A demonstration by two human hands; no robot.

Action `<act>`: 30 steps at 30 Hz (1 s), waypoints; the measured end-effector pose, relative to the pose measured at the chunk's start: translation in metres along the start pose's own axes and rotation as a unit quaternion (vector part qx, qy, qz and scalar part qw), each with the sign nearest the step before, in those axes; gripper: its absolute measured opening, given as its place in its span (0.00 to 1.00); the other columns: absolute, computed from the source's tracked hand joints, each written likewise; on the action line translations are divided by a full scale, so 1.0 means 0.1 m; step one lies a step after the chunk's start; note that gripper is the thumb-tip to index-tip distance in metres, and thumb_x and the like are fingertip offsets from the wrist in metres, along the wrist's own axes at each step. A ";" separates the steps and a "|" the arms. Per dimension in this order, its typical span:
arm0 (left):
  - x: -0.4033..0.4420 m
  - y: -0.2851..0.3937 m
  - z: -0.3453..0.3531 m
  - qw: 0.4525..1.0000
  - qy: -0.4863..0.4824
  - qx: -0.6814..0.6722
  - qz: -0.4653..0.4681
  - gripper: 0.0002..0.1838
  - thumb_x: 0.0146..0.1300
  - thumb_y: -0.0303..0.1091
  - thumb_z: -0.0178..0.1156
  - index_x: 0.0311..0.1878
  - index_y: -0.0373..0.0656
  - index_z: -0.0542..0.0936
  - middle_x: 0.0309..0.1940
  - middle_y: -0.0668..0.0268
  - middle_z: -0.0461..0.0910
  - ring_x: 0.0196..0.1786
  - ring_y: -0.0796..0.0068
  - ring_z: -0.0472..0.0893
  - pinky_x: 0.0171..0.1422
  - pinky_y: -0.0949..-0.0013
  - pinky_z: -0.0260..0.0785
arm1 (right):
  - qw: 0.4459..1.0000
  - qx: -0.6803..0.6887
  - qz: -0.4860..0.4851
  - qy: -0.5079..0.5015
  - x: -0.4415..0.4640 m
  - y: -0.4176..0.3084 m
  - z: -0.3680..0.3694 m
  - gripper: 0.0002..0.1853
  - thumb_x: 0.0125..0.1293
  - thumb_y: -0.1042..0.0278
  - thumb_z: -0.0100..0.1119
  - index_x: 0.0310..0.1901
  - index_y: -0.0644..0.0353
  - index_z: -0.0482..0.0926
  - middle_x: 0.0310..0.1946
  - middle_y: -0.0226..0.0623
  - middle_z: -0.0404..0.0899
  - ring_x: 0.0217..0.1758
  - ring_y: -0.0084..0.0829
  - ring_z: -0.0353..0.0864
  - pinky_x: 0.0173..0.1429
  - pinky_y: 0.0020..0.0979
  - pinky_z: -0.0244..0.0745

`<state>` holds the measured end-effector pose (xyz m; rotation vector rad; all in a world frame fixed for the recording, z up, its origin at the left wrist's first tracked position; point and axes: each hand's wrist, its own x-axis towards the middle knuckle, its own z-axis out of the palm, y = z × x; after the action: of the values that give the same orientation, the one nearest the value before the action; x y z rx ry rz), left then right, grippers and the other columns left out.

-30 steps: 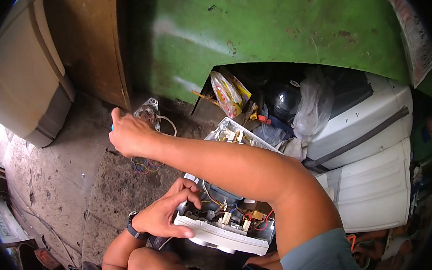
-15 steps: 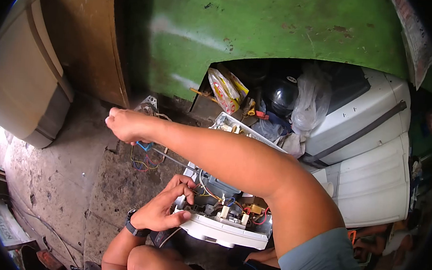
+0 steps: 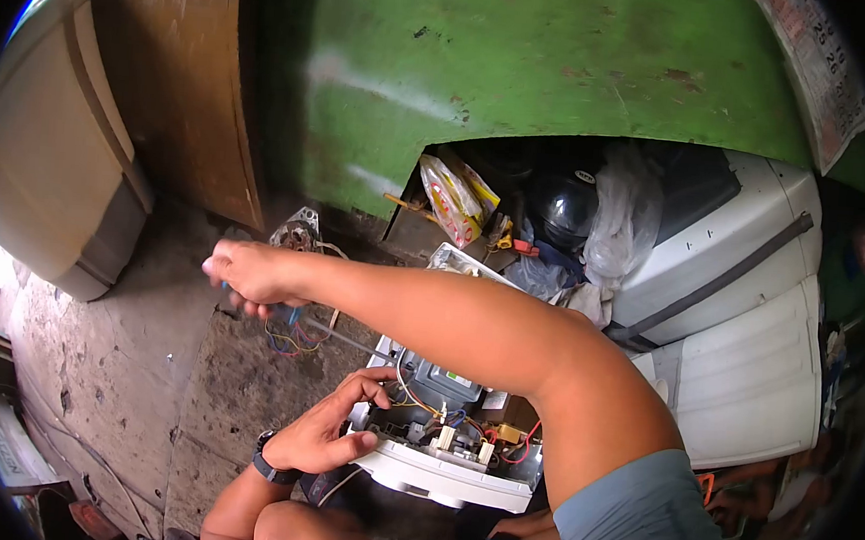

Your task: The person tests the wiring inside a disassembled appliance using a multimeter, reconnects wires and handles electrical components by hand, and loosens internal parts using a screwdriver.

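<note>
A white plastic appliance panel (image 3: 438,479), its inside exposed, lies in front of me. Coloured wires, a grey boxy part (image 3: 442,383) and white connectors fill it. My left hand (image 3: 326,433), a dark watch on its wrist, grips the panel's left end with thumb and fingers. Across the view stretches my right arm, hiding part of the panel's far side. My right hand (image 3: 252,275), slightly blurred, is closed around the blue handle of a screwdriver (image 3: 347,339). Its long metal shaft reaches to the panel's left end; the tip is hard to make out.
Beyond my right hand, a metal part (image 3: 298,229) with loose wires sits on the stained floor (image 3: 145,370). A green panel (image 3: 567,69) overhangs plastic bags (image 3: 622,218), a black helmet (image 3: 564,207) and a white casing (image 3: 737,362). At left stands a beige casing (image 3: 54,153).
My right hand has shifted slightly down, still on the screwdriver, and its grip looks turned. My left hand stays on the panel. The whole view has tilted a little.
</note>
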<state>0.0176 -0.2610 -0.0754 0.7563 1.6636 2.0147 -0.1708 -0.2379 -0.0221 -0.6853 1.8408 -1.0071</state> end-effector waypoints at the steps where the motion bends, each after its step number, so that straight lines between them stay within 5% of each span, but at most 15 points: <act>1: 0.00 0.00 0.00 1.000 0.001 -0.001 -0.001 0.26 0.64 0.37 0.65 0.64 0.42 0.72 0.83 0.43 0.60 0.86 0.44 0.60 0.88 0.45 0.51 | 0.962 0.241 0.007 -0.128 -0.01 0.01 0.02 0.20 0.87 0.43 0.49 0.58 0.53 0.74 0.32 0.31 0.76 0.25 0.24 0.77 0.24 0.27 0.76; 5: 0.04 0.04 -0.02 0.999 -0.023 0.031 0.007 0.27 0.65 0.37 0.64 0.65 0.41 0.72 0.82 0.43 0.61 0.87 0.44 0.59 0.89 0.44 0.51 | 0.927 0.325 -0.013 -0.189 -0.18 -0.07 -0.05 0.20 0.87 0.43 0.50 0.58 0.51 0.75 0.31 0.30 0.76 0.26 0.21 0.75 0.25 0.25 0.74; 8: 0.05 0.04 -0.02 0.999 -0.031 0.039 0.009 0.27 0.66 0.39 0.63 0.67 0.41 0.72 0.83 0.43 0.61 0.87 0.43 0.59 0.89 0.44 0.50 | 0.998 0.043 -0.032 0.027 -0.12 0.02 -0.09 0.17 0.88 0.49 0.46 0.58 0.54 0.75 0.30 0.31 0.76 0.24 0.24 0.77 0.25 0.30 0.78; 11: 0.08 0.04 -0.04 0.998 -0.042 0.049 0.008 0.30 0.68 0.48 0.61 0.68 0.41 0.72 0.84 0.43 0.60 0.88 0.43 0.58 0.89 0.44 0.48 | 0.987 -0.080 -0.059 0.123 -0.15 -0.01 -0.14 0.17 0.88 0.52 0.44 0.58 0.58 0.74 0.28 0.37 0.77 0.22 0.29 0.80 0.24 0.35 0.80; 13: 0.08 0.04 -0.02 0.998 -0.037 0.043 -0.007 0.33 0.69 0.55 0.60 0.69 0.41 0.72 0.85 0.43 0.60 0.88 0.44 0.58 0.90 0.45 0.46 | 0.985 0.158 -0.055 -0.033 -0.08 0.02 -0.14 0.17 0.87 0.49 0.47 0.57 0.55 0.71 0.31 0.36 0.76 0.23 0.26 0.73 0.22 0.30 0.72; 16: 0.09 0.06 -0.06 0.997 -0.056 0.049 0.010 0.31 0.69 0.46 0.61 0.70 0.39 0.71 0.85 0.42 0.59 0.88 0.40 0.57 0.90 0.44 0.48 | 0.843 0.463 -0.004 -0.274 -0.09 0.08 -0.33 0.21 0.85 0.41 0.51 0.57 0.52 0.70 0.33 0.33 0.75 0.25 0.19 0.70 0.22 0.23 0.69; 17: 0.10 0.07 -0.08 0.997 -0.053 0.052 0.007 0.31 0.69 0.46 0.61 0.70 0.39 0.71 0.85 0.42 0.59 0.88 0.40 0.57 0.90 0.44 0.48 | 0.842 0.462 -0.005 -0.279 -0.09 0.08 -0.31 0.21 0.85 0.41 0.51 0.57 0.52 0.70 0.33 0.33 0.75 0.25 0.19 0.70 0.22 0.23 0.69; 20: 0.10 0.08 -0.05 0.997 -0.059 0.055 -0.001 0.32 0.70 0.48 0.61 0.71 0.38 0.71 0.85 0.41 0.59 0.88 0.40 0.57 0.90 0.44 0.48 | 0.965 0.256 -0.029 -0.053 -0.16 0.11 -0.24 0.20 0.86 0.44 0.50 0.59 0.53 0.70 0.32 0.33 0.75 0.25 0.21 0.74 0.22 0.25 0.72; 24: 0.11 0.11 -0.05 0.997 -0.051 0.049 -0.004 0.34 0.69 0.50 0.60 0.71 0.38 0.72 0.86 0.41 0.57 0.88 0.40 0.58 0.90 0.44 0.48 | 0.995 0.065 -0.009 0.077 -0.18 0.11 -0.29 0.17 0.88 0.47 0.46 0.60 0.53 0.69 0.35 0.35 0.74 0.24 0.24 0.72 0.24 0.29 0.75; 27: 0.09 0.09 -0.02 0.998 -0.048 0.029 -0.021 0.34 0.69 0.51 0.60 0.71 0.39 0.72 0.86 0.41 0.57 0.88 0.41 0.58 0.90 0.44 0.49 | 0.964 0.261 -0.013 -0.057 -0.16 0.16 -0.27 0.18 0.86 0.47 0.51 0.62 0.52 0.68 0.33 0.34 0.73 0.27 0.22 0.72 0.26 0.27 0.74; 28: 0.09 0.10 -0.03 0.998 -0.048 0.022 -0.022 0.33 0.69 0.51 0.60 0.71 0.39 0.72 0.86 0.41 0.57 0.88 0.41 0.58 0.90 0.44 0.49 | 0.906 0.382 -0.025 -0.183 -0.12 0.22 -0.33 0.18 0.86 0.46 0.51 0.63 0.48 0.67 0.33 0.34 0.72 0.28 0.21 0.70 0.27 0.26 0.71; 29: 0.10 0.11 -0.03 0.998 -0.051 0.025 -0.022 0.33 0.69 0.51 0.60 0.71 0.39 0.72 0.86 0.41 0.57 0.88 0.41 0.58 0.90 0.44 0.49 | 0.906 0.382 -0.028 -0.181 -0.12 0.26 -0.36 0.18 0.86 0.46 0.51 0.63 0.48 0.67 0.33 0.34 0.72 0.28 0.21 0.70 0.27 0.26 0.71; 30: 0.10 0.12 -0.03 0.998 -0.049 0.026 -0.023 0.33 0.70 0.51 0.60 0.70 0.39 0.72 0.86 0.41 0.58 0.88 0.42 0.58 0.89 0.45 0.49 | 0.849 0.469 -0.025 -0.243 -0.10 0.29 -0.39 0.18 0.87 0.45 0.51 0.64 0.47 0.68 0.34 0.34 0.72 0.28 0.21 0.70 0.27 0.26 0.70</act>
<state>0.0088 -0.2591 -0.0630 0.8136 1.6667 1.8793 -0.2024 -0.2015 -0.0326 -0.3176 0.7272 -1.4337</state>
